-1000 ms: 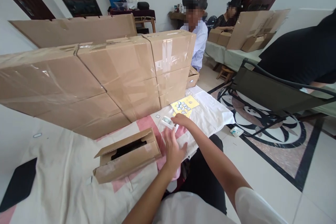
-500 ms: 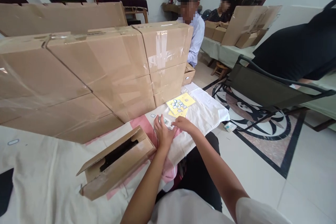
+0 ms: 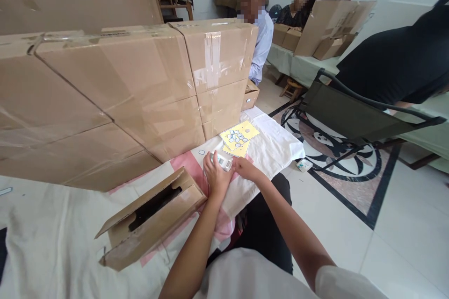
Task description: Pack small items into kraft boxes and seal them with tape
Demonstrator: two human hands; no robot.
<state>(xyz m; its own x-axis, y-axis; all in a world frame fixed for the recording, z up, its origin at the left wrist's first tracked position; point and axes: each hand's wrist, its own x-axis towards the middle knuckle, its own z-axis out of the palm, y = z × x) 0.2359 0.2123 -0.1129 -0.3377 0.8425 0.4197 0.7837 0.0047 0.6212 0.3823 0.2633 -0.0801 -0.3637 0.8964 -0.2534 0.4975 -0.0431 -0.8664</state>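
My left hand (image 3: pixel 214 176) is closed around a small white device (image 3: pixel 223 162) with a greyish window, held just above the cloth. My right hand (image 3: pixel 245 169) is curled, with its fingertips close against the device's right end. Whether those fingers pinch anything is too small to make out. Beyond my hands, yellow sheets (image 3: pixel 249 128) lie on the cloth, with several small white blue-edged pieces (image 3: pixel 237 139) on them. One similar small piece (image 3: pixel 201 152) rests apart, left of the sheets.
An open cardboard box (image 3: pixel 164 224) stands left of my forearms on the cloth-covered table (image 3: pixel 52 224). Large taped cartons (image 3: pixel 140 79) form a wall behind. A person (image 3: pixel 261 42) sits past them; a folding chair (image 3: pixel 361 107) stands at right. A small packet (image 3: pixel 304 165) is on the floor.
The white device shows more fully now, its right end turned slightly downward. My right fingers have dropped a little and curled in more. The camera view has shifted slightly.
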